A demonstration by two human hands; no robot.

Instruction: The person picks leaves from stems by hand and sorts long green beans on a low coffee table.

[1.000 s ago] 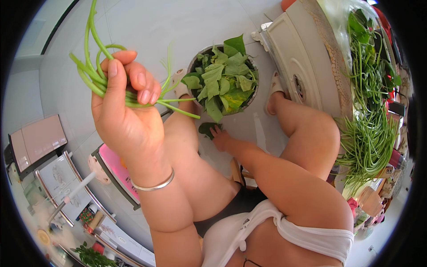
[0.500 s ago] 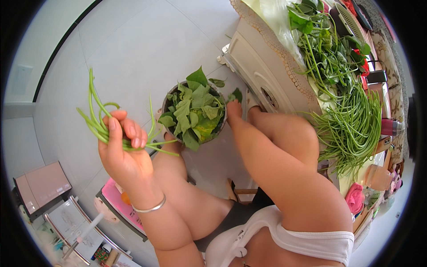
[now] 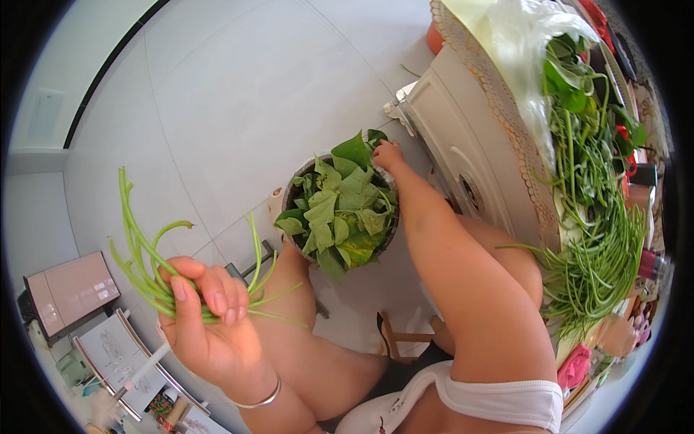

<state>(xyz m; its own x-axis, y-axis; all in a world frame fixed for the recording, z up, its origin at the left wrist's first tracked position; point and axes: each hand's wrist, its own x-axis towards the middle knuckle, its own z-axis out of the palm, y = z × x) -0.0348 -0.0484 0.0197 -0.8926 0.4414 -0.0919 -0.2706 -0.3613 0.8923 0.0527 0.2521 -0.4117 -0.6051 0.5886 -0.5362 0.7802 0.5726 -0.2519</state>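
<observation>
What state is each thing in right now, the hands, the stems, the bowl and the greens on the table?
Left hand: closed around a bunch of stems.
Stems: bare, fanned upward.
Right hand: reaching to the bowl's far rim.
Bowl: full of leaves.
Greens: piled on table, hanging over edge.

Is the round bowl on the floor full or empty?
Full. The bowl is heaped with green leaves that rise above its rim, and the right hand reaches its far edge.

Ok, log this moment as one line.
left hand: holds stems | right hand: at bowl of leaves | table: greens
</observation>
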